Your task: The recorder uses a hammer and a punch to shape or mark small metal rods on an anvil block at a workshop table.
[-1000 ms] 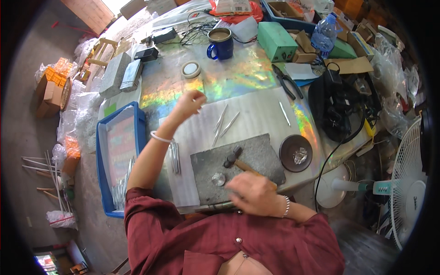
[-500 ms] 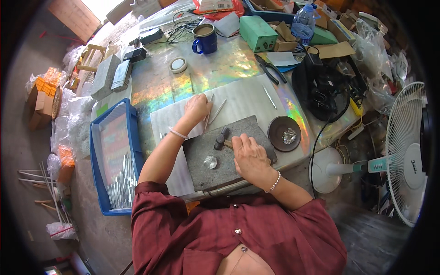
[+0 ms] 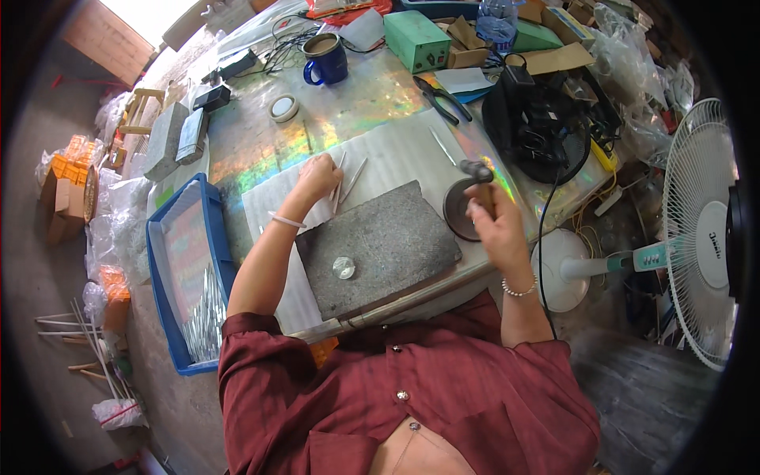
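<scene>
My right hand [image 3: 500,229] grips a hammer by its wooden handle [image 3: 482,196]. The dark hammer head [image 3: 476,170] is raised above the dark round dish [image 3: 457,209], partly covering it. My left hand [image 3: 319,176] rests with curled fingers on a white foam sheet [image 3: 269,194]. Beside those fingers lie two thin silvery rods [image 3: 354,184]; whether the hand pinches one is hidden. Between my arms, a grey stone slab [image 3: 388,237] carries a small clear round piece [image 3: 343,267]. Another slim silvery rod [image 3: 442,146] lies farther right on the sheet.
A blue tray [image 3: 224,229] holding many silvery rods stands left. Pliers [image 3: 443,101], a blue mug [image 3: 324,60], a tape roll [image 3: 283,108] and a green box [image 3: 416,42] sit farther back. At right are a black bag with cables [image 3: 538,119] and a fan [image 3: 701,237].
My right hand has lifted the hammer off the slab and swung it right, over the dish. The left hand stays beside the rods. The whole view has shifted slightly.
</scene>
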Demonstrator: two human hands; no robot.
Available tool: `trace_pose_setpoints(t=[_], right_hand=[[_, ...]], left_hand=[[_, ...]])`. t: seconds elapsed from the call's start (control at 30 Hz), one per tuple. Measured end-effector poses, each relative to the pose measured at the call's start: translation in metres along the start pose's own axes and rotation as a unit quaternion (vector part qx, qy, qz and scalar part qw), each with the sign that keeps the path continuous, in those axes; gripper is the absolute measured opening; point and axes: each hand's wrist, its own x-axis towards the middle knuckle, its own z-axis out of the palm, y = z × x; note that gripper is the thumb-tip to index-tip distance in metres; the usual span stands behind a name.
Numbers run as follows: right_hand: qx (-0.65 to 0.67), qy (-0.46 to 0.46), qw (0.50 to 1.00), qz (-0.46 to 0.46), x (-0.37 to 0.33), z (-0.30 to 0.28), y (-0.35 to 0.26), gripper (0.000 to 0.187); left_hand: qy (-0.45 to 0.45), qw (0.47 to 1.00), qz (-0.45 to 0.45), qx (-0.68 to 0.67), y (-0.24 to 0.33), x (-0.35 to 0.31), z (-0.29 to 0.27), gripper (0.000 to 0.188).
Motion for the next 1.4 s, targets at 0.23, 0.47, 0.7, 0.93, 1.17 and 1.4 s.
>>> trace_pose_setpoints(t=[0.23, 0.47, 0.7, 0.93, 1.17, 1.4], right_hand=[[-0.055, 0.071, 0.996, 0.024, 0.017, -0.046, 0.043, 0.011], [-0.202, 0.018, 0.977, 0.074, 0.027, -0.043, 0.051, 0.018], [-0.415, -0.067, 0.906, -0.048, 0.04, -0.02, 0.06, 0.018], [-0.518, -0.12, 0.845, -0.052, 0.055, -0.02, 0.06, 0.014], [-0.449, -0.132, 0.883, -0.038, 0.06, -0.023, 0.054, 0.02], [-0.311, -0.037, 0.949, 0.031, 0.053, -0.037, 0.052, 0.019]], left_hand=[[0.173, 0.931, -0.006, -0.32, -0.017, -0.024, -0.024, 0.012], [0.272, 0.843, -0.037, -0.462, 0.053, -0.163, -0.096, 0.008], [0.206, 0.848, -0.123, -0.472, 0.05, -0.247, -0.072, 0.006], [0.194, 0.857, -0.15, -0.453, 0.039, -0.273, -0.068, 0.012], [0.155, 0.868, -0.075, -0.466, 0.04, -0.27, -0.07, 0.009], [0.114, 0.941, -0.005, -0.318, 0.053, -0.256, -0.067, 0.009]])
